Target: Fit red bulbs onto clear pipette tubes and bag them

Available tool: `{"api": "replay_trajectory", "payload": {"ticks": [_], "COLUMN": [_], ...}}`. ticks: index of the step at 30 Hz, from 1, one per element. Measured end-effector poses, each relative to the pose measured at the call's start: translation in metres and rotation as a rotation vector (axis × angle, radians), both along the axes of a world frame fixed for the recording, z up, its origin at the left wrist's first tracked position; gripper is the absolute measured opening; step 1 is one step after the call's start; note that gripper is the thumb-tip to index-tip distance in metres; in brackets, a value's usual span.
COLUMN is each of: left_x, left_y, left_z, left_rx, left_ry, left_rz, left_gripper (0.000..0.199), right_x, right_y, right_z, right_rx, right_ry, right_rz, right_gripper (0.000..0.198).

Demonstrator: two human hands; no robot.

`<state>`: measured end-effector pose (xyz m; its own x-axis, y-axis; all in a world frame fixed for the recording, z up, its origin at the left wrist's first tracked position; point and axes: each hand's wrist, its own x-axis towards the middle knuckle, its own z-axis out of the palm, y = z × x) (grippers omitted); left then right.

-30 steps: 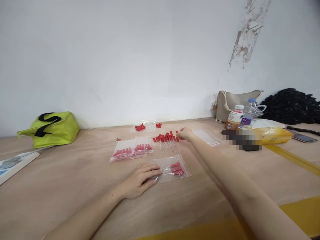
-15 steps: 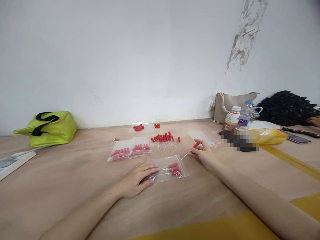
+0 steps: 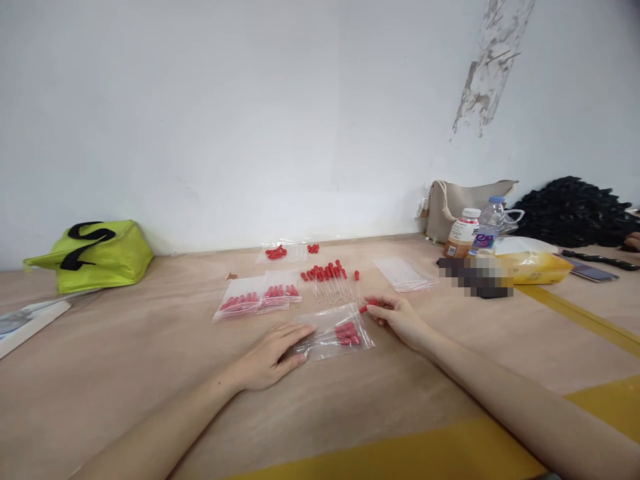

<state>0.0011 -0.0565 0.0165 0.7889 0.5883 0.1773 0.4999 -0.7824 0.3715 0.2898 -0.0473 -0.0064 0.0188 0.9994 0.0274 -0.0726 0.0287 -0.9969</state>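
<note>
My left hand (image 3: 270, 353) holds the left end of a clear zip bag (image 3: 320, 350) against the table, fingers over the film and thumb along its near side. Inside, several droppers lie with their red bulbs (image 3: 346, 333) to the right. My right hand (image 3: 395, 319) pinches another dropper (image 3: 369, 305) by its red bulb at the bag's right end. Its thin tube points left into the bag. Behind the bag is a pile of loose droppers (image 3: 327, 277), with a single dropper (image 3: 357, 275) to its right.
Filled zip bags (image 3: 240, 297) lie left of the pile; flat bags (image 3: 405, 275) lie right. Red bulbs (image 3: 276, 252) sit near the wall. Bottles (image 3: 463, 233), a tissue pack (image 3: 535, 263) and a phone (image 3: 593, 270) are at right. A lime bag (image 3: 105, 257) stands far left.
My right hand has moved left and slightly down, carrying the dropper to the bag's right end so that its tube now lies within the bag. My left hand stays on the bag.
</note>
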Motion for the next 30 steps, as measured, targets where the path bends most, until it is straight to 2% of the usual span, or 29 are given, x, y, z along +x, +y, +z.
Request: {"api": "replay_trajectory", "payload": {"ticks": [3,9,12,17,18,20,22,24,27,30], "left_x": [0.000,0.000,0.001,0.001,0.001,0.001,0.001,0.001,0.001,0.002], "left_y": [0.000,-0.002,-0.002,-0.001,-0.001,0.000,0.000,0.001,0.001,0.001], "left_z": [0.000,0.003,0.003,0.002,0.002,0.001,0.001,0.001,0.002,0.003], "left_rx": [0.000,-0.016,-0.015,0.001,0.005,0.008,0.008,0.004,-0.002,-0.004], "left_ry": [0.027,0.064,0.067,0.064,0.063,0.062,0.058,0.052,0.042,0.034], "left_rz": [0.011,0.017,0.017,0.000,-0.002,-0.004,-0.003,-0.006,-0.020,-0.028], "left_gripper": [0.044,0.044,0.043,0.041,0.041,0.042,0.043,0.042,0.040,0.039], "right_x": [-0.003,-0.014,-0.018,-0.019,-0.017,-0.010,0.000,0.008,0.010,0.001], "right_y": [-0.001,0.009,0.013,0.014,0.016,0.024,0.037,0.056,0.087,0.113], "right_z": [0.000,-0.010,-0.014,-0.012,-0.011,-0.007,-0.002,0.004,0.012,0.017], "right_rx": [0.049,0.177,0.210,0.203,0.199,0.221,0.240,0.188,0.060,-0.004], "right_ry": [-0.069,-0.349,-0.419,-0.389,-0.392,-0.452,-0.613,-0.821,-0.988,-1.013], "right_rz": [0.032,0.016,-0.001,0.191,0.174,0.042,-0.118,-0.222,-0.287,-0.265], "right_gripper": [0.040,0.028,0.023,0.022,0.022,0.020,0.015,0.016,0.031,0.030]}}
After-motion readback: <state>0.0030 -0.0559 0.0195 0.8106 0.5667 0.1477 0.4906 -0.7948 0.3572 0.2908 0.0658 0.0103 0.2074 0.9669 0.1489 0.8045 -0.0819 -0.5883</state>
